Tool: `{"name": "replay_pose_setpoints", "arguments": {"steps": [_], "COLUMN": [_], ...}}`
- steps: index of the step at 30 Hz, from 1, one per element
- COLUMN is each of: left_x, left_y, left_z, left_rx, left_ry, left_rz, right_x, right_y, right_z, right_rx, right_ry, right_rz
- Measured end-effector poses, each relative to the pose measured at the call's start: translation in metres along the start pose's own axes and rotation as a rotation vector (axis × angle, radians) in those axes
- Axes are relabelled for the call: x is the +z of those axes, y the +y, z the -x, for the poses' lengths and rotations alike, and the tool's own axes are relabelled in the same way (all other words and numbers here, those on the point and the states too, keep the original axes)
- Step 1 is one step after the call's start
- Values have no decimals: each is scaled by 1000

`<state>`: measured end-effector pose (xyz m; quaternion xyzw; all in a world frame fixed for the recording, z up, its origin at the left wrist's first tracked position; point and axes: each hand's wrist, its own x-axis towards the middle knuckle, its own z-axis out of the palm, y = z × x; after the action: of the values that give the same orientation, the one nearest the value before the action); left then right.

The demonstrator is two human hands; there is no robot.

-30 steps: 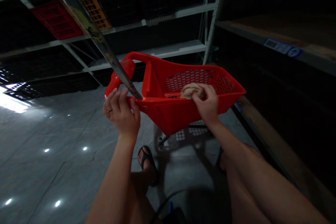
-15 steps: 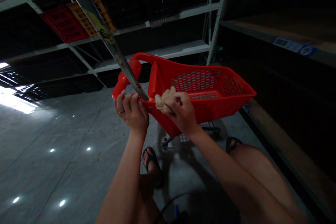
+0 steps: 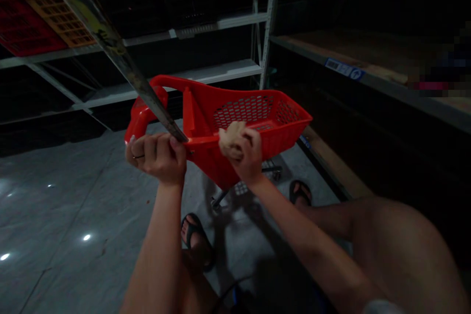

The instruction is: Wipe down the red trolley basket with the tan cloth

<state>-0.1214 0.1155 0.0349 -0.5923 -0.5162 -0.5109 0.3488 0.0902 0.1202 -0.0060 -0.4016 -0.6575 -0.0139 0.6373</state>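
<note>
Currently: one shopping cart (image 3: 211, 162), red plastic, perforated walls, upright on the grey floor (image 3: 91, 196), its handle (image 3: 138, 118) at the left end.

Item: left hand (image 3: 158, 157), ring on one finger, fingers bent over the near rim close to the handle, thumb beside the foot of the metal pole (image 3: 139, 81). Grip on the same stretch of rim as half a second ago, fingers now more tightly curled.

Item: right hand (image 3: 250, 154), closed around a bunched beige cloth (image 3: 230, 140) at the cart's near rim, along the middle stretch. Position altered: one second ago farther along that rim towards the front end; half a second ago just beside the foot of the pole; now a little apart from it again.

Item: red crate (image 3: 27, 22) and orange crate (image 3: 61, 12), side by side on the rack, upper left. Both now sit nearer the left edge of the view; the bright patch formerly at far left is gone from sight.

Item: blue-and-white label (image 3: 345, 69) on the front edge of the right-hand shelf (image 3: 312, 41), likewise shifted leftward.

Item: pair of dark flip-flops, worn, on the floor below the cart.
</note>
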Motion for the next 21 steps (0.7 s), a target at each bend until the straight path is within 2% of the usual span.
{"name": "replay_pose_setpoints", "arguments": {"steps": [3,6,8,10,14,16,18,19,21], "left_x": [0,0,-1,-1,1,2,3,3,3], "left_y": [-1,-4,-6,-8,-11,-12,-11,-9,-5], "left_z": [1,1,0,-1,-1,0,1,2,2], "left_rx": [-22,-4,19,42,83,82,52,27,-19], "left_ry": [-16,-29,-39,-48,3,32,24,19,13], "left_rz": [36,51,43,37,19,25,51,65,73], "right_x": [26,32,23,3,-62,-90,-102,-99,-79], "right_y": [-43,-44,-17,26,121,155,169,167,145], "right_z": [-3,4,16,26,17,2,-8,-9,-2], "right_rx": [-40,-75,-27,102,344,450,525,546,547], "right_ry": [-184,-247,-188,-62,235,411,474,462,377], "right_rz": [-104,-110,-93,-23,288,374,373,351,282]}}
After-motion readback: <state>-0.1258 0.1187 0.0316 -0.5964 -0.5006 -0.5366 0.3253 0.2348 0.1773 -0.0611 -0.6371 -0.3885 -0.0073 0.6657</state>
